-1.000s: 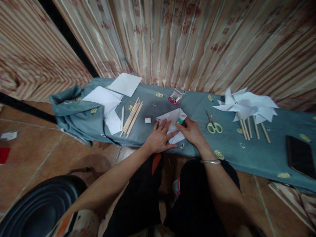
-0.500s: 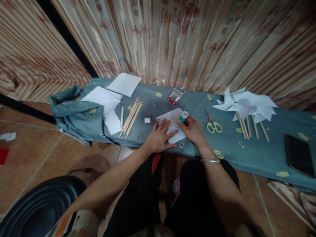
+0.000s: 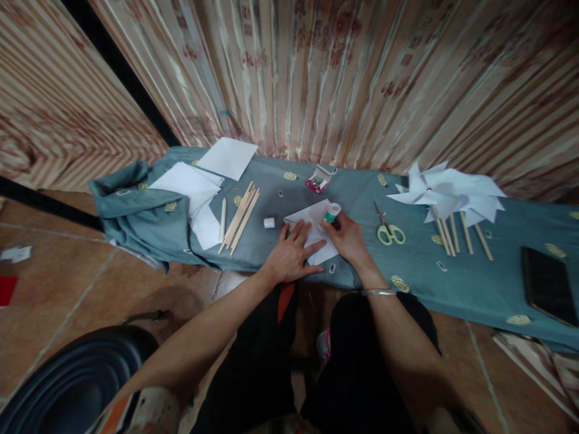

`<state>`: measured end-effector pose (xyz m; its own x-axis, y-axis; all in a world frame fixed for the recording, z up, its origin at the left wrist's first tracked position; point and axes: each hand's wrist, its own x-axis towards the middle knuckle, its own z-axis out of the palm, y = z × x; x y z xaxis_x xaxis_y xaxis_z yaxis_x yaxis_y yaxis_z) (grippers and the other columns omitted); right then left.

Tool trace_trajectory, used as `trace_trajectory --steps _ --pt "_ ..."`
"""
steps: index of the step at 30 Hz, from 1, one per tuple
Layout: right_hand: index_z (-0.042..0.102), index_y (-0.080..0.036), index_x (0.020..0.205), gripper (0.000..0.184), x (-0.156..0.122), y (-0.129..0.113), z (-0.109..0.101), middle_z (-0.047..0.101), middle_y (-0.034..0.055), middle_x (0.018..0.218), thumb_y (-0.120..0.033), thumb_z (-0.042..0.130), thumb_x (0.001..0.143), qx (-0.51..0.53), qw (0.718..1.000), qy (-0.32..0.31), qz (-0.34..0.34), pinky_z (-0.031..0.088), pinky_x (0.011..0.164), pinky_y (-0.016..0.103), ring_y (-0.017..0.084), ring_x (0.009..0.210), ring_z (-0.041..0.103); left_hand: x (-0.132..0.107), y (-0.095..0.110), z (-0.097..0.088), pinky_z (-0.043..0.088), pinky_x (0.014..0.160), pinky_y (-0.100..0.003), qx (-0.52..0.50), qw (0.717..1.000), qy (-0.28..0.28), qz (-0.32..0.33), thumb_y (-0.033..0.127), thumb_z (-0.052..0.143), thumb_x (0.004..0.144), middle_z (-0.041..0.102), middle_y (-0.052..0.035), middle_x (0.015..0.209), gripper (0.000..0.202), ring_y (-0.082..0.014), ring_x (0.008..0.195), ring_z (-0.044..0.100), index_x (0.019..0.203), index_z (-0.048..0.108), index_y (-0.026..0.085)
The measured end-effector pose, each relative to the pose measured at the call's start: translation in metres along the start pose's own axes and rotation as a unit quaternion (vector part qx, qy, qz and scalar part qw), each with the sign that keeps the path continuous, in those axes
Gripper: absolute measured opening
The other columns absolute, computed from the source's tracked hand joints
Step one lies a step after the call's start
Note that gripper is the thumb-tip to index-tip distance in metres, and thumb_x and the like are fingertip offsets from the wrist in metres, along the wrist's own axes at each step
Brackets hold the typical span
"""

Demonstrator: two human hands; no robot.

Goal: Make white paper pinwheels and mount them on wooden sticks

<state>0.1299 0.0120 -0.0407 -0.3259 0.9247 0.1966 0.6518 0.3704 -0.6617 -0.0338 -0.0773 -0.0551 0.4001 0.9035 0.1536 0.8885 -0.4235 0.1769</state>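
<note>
A folded white paper sheet (image 3: pixel 312 218) lies on the teal cloth (image 3: pixel 407 265) in front of me. My left hand (image 3: pixel 292 256) rests flat on its near left part, fingers spread. Over the paper's right side, my right hand (image 3: pixel 347 236) is closed round a small glue stick (image 3: pixel 332 212) with a green label and white end. A small white cap (image 3: pixel 269 222) stands on the cloth just left of the paper.
Wooden sticks (image 3: pixel 239 217) and loose white sheets (image 3: pixel 190 184) lie to the left. A small pin box (image 3: pixel 318 179) sits behind the paper. Green-handled scissors (image 3: pixel 389 232), finished paper pinwheels (image 3: pixel 446 193) and a dark phone (image 3: pixel 547 286) are on the right. A black tub (image 3: pixel 76 380) stands on the floor.
My right hand has shifted the glue stick slightly left over the paper. The left hand has stayed flat on the sheet.
</note>
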Motion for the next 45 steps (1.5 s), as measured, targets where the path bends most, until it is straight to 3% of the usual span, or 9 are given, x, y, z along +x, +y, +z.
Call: trace_trajectory --steps 14,26,45 --pt "0.059 -0.020 0.090 0.033 0.002 -0.002 0.006 0.069 0.0083 0.078 -0.051 0.048 0.089 -0.003 1.000 -0.011 -0.028 0.044 0.067 0.031 0.024 0.073 0.064 0.000 0.000 0.000 0.021 0.109 -0.062 0.005 1.000 0.005 0.002 0.070 0.046 0.083 0.037 -0.0157 0.153 0.069 -0.0403 0.141 0.027 0.141 0.046 0.032" --pt "0.058 -0.021 0.086 0.021 0.002 -0.004 0.004 0.068 0.0065 0.075 -0.042 0.055 0.086 -0.026 0.998 -0.042 -0.041 0.042 0.063 0.030 0.023 0.069 0.062 0.001 0.001 -0.002 0.021 0.109 -0.062 0.004 1.000 -0.003 -0.002 0.069 0.046 0.084 0.036 -0.0158 0.152 0.069 -0.0401 0.142 0.027 0.141 0.047 0.032" --pt "0.063 -0.018 0.089 0.018 0.000 -0.003 -0.010 0.070 0.0069 0.080 -0.035 0.058 0.085 -0.014 0.996 -0.081 -0.036 0.044 0.066 0.031 0.023 0.074 0.065 0.001 0.001 -0.004 0.021 0.110 -0.061 0.004 1.000 -0.015 -0.004 0.070 0.042 0.085 0.036 -0.0174 0.152 0.069 -0.0399 0.142 0.026 0.143 0.044 0.032"
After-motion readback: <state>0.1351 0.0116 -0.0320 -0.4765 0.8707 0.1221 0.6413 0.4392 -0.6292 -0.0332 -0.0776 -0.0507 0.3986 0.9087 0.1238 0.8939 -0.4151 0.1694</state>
